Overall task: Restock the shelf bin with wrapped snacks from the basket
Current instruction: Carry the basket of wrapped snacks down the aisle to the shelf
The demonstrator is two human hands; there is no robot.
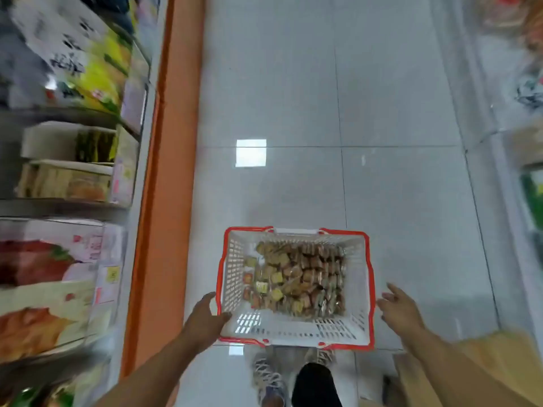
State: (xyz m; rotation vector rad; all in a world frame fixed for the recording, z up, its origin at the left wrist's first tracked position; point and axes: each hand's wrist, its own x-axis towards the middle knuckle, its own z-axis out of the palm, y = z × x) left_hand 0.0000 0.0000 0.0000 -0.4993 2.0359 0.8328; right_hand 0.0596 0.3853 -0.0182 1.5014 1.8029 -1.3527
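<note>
We see a white basket (pixel 293 330) with a red rim and little holes. Inside it, brown, yellow and orange wrapped snacks (pixel 296 279). Under the basket, grey floor tiles (pixel 382 98); left of it, an orange strip (pixel 164 171).

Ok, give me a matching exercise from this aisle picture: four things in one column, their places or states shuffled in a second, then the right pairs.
Things:
1. basket
2. wrapped snacks
3. left hand
4. right hand

Places or states:
A. open, off the rim, right of the basket
B. white with red rim, above the floor tiles
C. grips the near left corner of the rim
D. piled inside the basket

Pairs: 1-B, 2-D, 3-C, 4-A
</note>
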